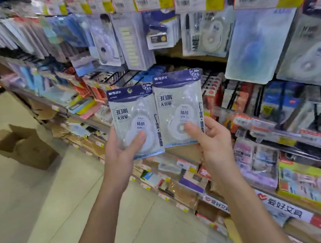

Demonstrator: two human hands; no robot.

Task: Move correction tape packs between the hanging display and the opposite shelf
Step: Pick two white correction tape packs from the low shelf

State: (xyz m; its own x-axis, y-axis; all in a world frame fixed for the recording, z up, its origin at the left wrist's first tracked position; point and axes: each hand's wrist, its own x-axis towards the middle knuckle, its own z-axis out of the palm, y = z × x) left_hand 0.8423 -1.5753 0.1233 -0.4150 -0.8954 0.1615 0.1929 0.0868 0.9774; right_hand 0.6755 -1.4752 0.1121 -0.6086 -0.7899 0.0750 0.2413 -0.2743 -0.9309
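2 correction tape packs are being held up side by side in the head view, 1 in each hand, in front of the hanging display (192, 23). The left hand (122, 150) is gripping the left pack (134, 121) by its lower part, thumb pressing across the front and fingers curling behind. The right hand (209, 137) is gripping the right pack (180, 108) the same way, thumb lying over the round tape wheel. The 2 packs are sitting upright with their inner edges touching or slightly overlapping; the right one is riding a little higher. Both are showing a dark blue header and a clear blister with a white dispenser inside.

Behind them, pegs on the display are carrying more blistered correction tapes under price tags, and similar white dispensers are hanging at the upper right. Lower shelves (284, 144) are holding mixed stationery, and an open cardboard box (24, 148) is sitting on the floor (22, 204) to the left.

Judging by this, the job is midway: 2 packs are off any hook and in hand, neither hung nor shelved. The opposite shelf is not showing here, so which way these packs are travelling cannot be told. What is left is setting both down at their destination, with further packs possibly waiting.
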